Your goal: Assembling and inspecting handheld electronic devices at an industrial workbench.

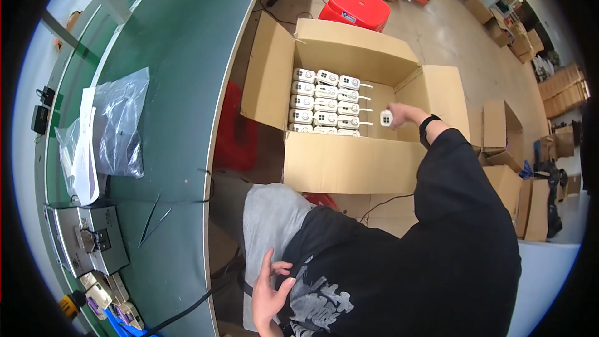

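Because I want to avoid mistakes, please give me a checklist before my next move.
1. Right hand's grip closed on a small white rectangular device: ok.
2. Large brown cardboard box open on top: ok.
3. White rounded devices in rows at box's left: ok.
4. Thin white strips tucked in: not ok, sticking out rightward.
5. Left hand's grip free: ok.
6. Held device touching box bottom: cannot tell.

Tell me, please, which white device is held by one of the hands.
The white device in the right hand, apart to the right; the other devices sit packed in three columns in the cardboard box.
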A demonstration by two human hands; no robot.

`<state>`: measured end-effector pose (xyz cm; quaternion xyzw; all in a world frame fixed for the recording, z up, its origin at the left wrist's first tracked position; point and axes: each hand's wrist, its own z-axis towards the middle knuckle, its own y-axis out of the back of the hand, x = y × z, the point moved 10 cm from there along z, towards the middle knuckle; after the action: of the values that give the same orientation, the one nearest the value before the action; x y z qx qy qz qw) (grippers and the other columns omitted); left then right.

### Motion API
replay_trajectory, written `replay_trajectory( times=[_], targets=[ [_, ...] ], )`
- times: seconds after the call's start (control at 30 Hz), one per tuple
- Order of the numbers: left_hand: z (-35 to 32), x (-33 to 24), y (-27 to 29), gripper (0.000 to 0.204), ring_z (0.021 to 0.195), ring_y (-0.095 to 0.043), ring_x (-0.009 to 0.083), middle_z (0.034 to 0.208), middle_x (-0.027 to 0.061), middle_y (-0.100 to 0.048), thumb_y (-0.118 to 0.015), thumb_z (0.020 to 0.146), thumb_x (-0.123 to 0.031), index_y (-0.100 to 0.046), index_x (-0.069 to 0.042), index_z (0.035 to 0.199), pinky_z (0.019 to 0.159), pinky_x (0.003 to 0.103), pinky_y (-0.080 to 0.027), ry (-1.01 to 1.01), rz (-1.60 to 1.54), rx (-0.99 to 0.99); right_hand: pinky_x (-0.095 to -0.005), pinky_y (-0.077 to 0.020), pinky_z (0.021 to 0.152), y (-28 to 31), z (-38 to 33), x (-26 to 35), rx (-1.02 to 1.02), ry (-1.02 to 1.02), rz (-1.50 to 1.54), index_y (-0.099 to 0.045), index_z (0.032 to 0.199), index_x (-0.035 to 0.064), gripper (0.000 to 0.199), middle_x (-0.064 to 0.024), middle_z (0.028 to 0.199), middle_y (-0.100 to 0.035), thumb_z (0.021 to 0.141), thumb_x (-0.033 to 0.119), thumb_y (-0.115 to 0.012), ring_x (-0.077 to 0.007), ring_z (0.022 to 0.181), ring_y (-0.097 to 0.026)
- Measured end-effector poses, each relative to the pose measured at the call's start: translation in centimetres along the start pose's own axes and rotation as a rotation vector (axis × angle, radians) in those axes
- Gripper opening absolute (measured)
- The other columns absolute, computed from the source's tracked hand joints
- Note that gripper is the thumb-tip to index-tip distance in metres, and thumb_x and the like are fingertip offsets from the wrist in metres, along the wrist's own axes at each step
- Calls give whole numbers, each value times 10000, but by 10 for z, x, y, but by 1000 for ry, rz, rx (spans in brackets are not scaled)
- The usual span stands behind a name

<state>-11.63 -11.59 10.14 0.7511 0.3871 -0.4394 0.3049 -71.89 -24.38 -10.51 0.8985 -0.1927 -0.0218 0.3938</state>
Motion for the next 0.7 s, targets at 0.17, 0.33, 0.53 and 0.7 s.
replay_trajectory(
  times=[0.17,0.33,0.53,0.7],
  targets=[
    [17,-6,-3,706,889,-617,169,1011,123,-663,-659,791,-55,-355,48,1420,898,324,-469,89,92,-2,-397,-516,862,-66,20,-22,233,-93,53,-629,1188,64,710,-148,1102,-683,559,330,-822,-316,1004,-644],
    [31,-36,-11,704,883,-646,182,1012,114,-687,-703,789,-106,-385,26,1404,831,294,-490,179,172,14,-393,-495,897,-110,49,-15,384,19,192,-568,1286,105,796,-115,1181,-652,565,323,-825,-288,1056,-613],
    [41,-52,-22,529,893,-580,169,1046,112,-636,-633,872,-49,-452,3,1366,821,277,-469,203,104,58,-402,-481,918,-154,93,-25,505,128,174,-525,1325,112,878,-130,1205,-625,526,270,-853,-300,1095,-583],
    [51,-52,-30,623,903,-569,151,1059,100,-633,-636,872,-51,-377,-22,1437,840,265,-462,219,98,66,-410,-476,925,-149,100,-13,458,211,137,-470,1353,65,936,-133,1211,-612,517,249,-849,-300,1109,-573]
  ],
)
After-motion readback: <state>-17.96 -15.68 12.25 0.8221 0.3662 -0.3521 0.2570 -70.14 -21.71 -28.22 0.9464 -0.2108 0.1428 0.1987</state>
